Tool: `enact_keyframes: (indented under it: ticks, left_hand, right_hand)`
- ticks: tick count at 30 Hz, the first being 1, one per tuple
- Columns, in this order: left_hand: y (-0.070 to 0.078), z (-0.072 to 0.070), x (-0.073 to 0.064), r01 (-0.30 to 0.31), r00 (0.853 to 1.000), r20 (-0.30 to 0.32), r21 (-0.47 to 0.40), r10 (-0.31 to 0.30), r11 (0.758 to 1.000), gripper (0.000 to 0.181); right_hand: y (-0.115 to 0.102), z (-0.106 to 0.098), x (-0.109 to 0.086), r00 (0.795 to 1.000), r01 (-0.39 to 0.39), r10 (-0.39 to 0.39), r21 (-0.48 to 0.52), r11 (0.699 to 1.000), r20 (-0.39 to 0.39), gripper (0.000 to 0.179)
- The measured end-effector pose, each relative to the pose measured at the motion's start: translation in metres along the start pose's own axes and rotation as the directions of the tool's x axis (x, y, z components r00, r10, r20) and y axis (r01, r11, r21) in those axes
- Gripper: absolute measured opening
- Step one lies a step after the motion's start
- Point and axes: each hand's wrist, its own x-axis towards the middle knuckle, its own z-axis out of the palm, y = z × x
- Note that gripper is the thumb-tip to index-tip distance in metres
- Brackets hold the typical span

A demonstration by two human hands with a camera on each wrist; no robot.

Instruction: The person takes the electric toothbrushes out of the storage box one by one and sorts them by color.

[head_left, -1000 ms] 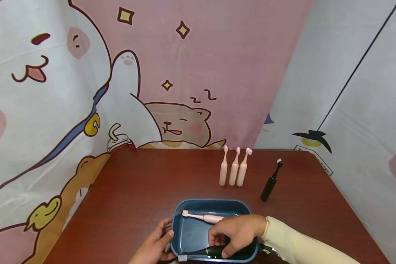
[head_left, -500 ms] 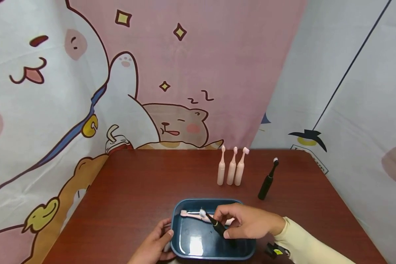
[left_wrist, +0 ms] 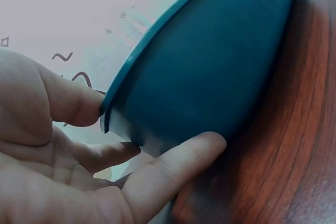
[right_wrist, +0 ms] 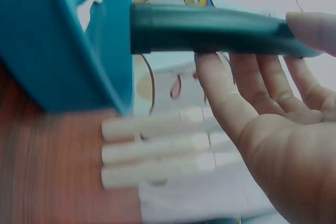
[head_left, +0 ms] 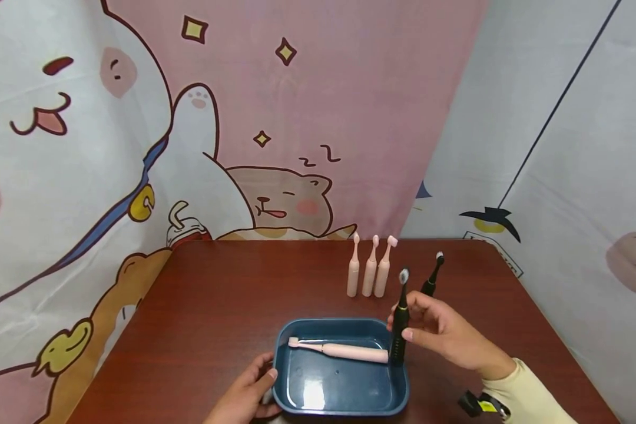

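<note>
Upright in my right hand [head_left: 456, 338] is a black electric toothbrush [head_left: 400, 324], pinched between thumb and fingers at the right end of a blue plastic basin [head_left: 344, 388]. In the right wrist view, its dark handle [right_wrist: 210, 29] spans from the fingers toward the basin's rim. Inside the basin lies a pale pink electric toothbrush [head_left: 355, 352], head to the left. My left hand [head_left: 246, 386] holds the basin's left end. The left wrist view shows the thumb at the rim and other fingers against the outer wall [left_wrist: 210, 61].
Behind the basin, three pale pink electric toothbrushes [head_left: 368, 277] stand upright in a row. Another black toothbrush [head_left: 431, 284] stands beyond the right hand, partly hidden by it. A black and yellow object [head_left: 482, 405] is at the right sleeve. A cartoon-printed cloth [head_left: 381, 118] backs the table.
The right hand has lifted the black toothbrush out of the basin, turned it from lying to upright and carried it right. The left hand stays on the basin.
</note>
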Motion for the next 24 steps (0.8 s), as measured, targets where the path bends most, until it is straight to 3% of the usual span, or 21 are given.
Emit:
enact_keyframes:
  ticks: [3,7,12,24]
  left_hand:
    - [0.002,0.0,0.0,0.021,1.0,0.0,0.007,-0.021,1.0,0.062]
    - [0.004,0.001,-0.002,0.017,1.0,0.007,0.011,-0.017,1.0,0.06]
    - [0.004,0.001,-0.002,0.006,1.0,0.011,0.019,-0.007,1.0,0.06]
    - [0.002,0.001,-0.002,0.009,1.0,0.007,0.007,-0.009,1.0,0.057]
  right_hand:
    - [0.003,-0.014,-0.016,0.992,-0.047,0.041,-0.049,0.998,-0.121,0.028]
    - [0.013,-0.029,-0.032,0.974,-0.093,0.067,-0.113,0.989,-0.216,0.027]
    - [0.028,-0.041,-0.042,0.96,-0.13,0.086,-0.154,0.98,-0.266,0.03]
    - [0.054,-0.063,-0.052,0.938,-0.118,0.047,-0.188,0.975,-0.343,0.032]
